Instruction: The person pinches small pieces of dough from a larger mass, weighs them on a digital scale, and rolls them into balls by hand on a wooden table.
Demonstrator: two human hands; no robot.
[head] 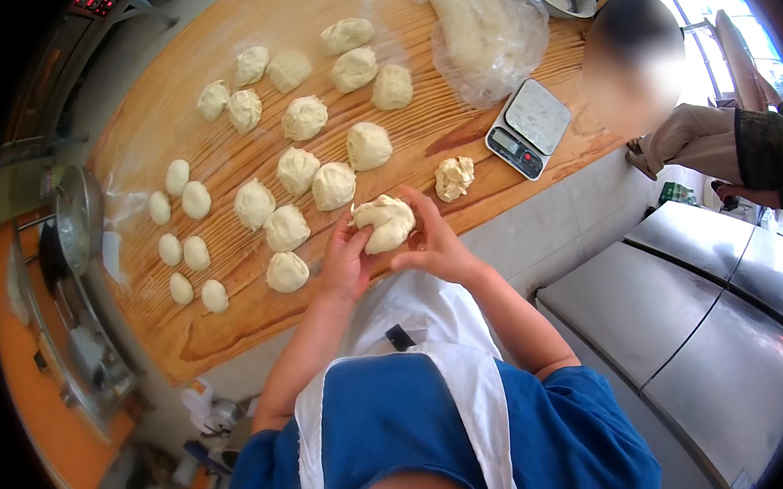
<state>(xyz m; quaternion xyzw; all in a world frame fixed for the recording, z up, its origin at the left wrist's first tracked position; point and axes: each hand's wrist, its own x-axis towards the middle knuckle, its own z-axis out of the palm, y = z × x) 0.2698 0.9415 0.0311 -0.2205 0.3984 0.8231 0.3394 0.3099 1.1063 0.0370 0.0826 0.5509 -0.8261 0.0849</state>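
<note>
A folded piece of dough (pixel 387 225) is in my left hand (pixel 346 263), with the thumb pressed into its near side. My right hand (pixel 446 249) curves around the right side of that dough, its thumb and fingers apart. Whether its fingertips touch the dough, I cannot tell. A rough lump of dough (pixel 454 179) lies on the wooden table (pixel 432 129) just beyond my right hand. Left of my hands sit several rounded, wrinkled dough portions, the nearest being a dough ball (pixel 287 272) and another dough ball (pixel 287 228).
Several small smooth dough balls (pixel 196 200) lie at the table's left. A digital kitchen scale (pixel 528 128) stands near the right edge, beside a large dough mass under clear plastic (pixel 488 38). Another person (pixel 700 146) is at the upper right, past the table. Stainless-steel cabinets (pixel 643 307) stand to the right.
</note>
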